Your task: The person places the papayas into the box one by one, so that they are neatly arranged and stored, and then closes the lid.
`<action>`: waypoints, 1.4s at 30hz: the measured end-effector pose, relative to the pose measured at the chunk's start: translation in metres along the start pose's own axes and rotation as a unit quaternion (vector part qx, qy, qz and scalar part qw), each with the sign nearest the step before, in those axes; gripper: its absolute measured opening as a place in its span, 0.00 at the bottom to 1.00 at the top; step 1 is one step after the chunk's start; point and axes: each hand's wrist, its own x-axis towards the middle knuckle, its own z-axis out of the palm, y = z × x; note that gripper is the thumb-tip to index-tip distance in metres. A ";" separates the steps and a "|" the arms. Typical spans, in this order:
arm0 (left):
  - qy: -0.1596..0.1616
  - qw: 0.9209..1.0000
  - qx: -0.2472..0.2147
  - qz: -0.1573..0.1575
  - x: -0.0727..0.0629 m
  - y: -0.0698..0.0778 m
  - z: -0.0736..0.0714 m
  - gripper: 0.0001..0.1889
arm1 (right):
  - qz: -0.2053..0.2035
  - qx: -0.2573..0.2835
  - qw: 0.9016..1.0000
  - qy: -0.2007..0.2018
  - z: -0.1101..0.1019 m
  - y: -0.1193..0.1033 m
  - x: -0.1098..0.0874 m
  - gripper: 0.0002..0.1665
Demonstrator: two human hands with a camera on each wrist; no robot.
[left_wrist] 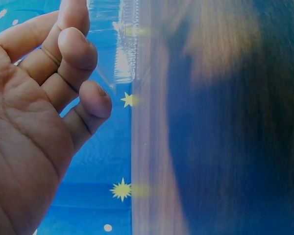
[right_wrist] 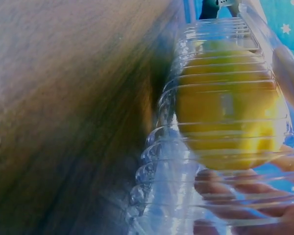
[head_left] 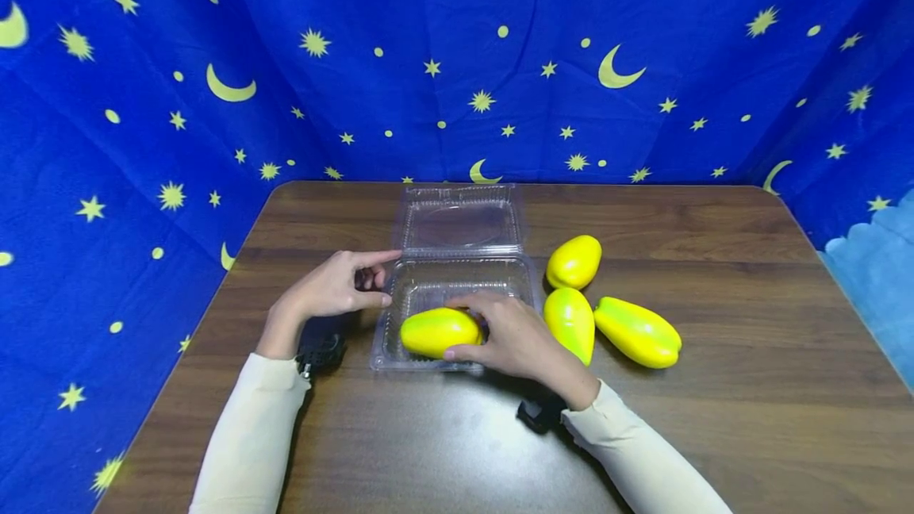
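Note:
A clear plastic clamshell box [head_left: 383,339] stands on the table, its lid [head_left: 460,226] folded back away from me. In its tray lies an oblong, glossy yellow-green fruit [head_left: 437,331], like a small papaya. My right hand [head_left: 510,335] grips the fruit's right end between thumb and fingers. Through the ribbed box wall, the right wrist view shows that fruit [right_wrist: 228,107] with fingers beside it. At the tray's left side is my left hand [head_left: 343,285], index finger straight toward the hinge corner, thumb tip at the rim. Its other fingers [left_wrist: 78,49] bend loosely around nothing.
Right of the box lie three more such fruits: one at the back [head_left: 574,262], one in the middle [head_left: 570,324] partly behind the right hand, and one farther right [head_left: 638,331]. Blue star-patterned cloth [head_left: 457,62] hangs behind the wooden table [head_left: 750,324].

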 end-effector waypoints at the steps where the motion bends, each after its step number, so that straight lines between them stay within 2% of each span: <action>1: 0.001 1.000 0.001 0.000 0.000 0.000 0.000 0.37 | 0.000 0.003 1.000 0.001 0.000 0.000 0.000 0.41; 9: 0.005 1.000 -0.004 0.006 0.000 -0.003 0.002 0.37 | -0.002 0.017 1.000 0.011 -0.006 0.000 -0.001 0.41; 24: 0.009 1.000 -0.005 0.001 0.000 0.000 0.002 0.36 | 0.015 0.041 0.995 0.087 -0.037 0.004 -0.007 0.36; 31: 0.007 1.000 -0.006 -0.007 -0.001 0.001 0.004 0.36 | 0.027 0.060 0.988 0.138 -0.056 0.014 -0.016 0.35; 42: 0.015 1.000 -0.009 0.015 0.001 -0.001 0.004 0.37 | 0.051 0.039 0.974 0.219 -0.091 0.040 -0.035 0.30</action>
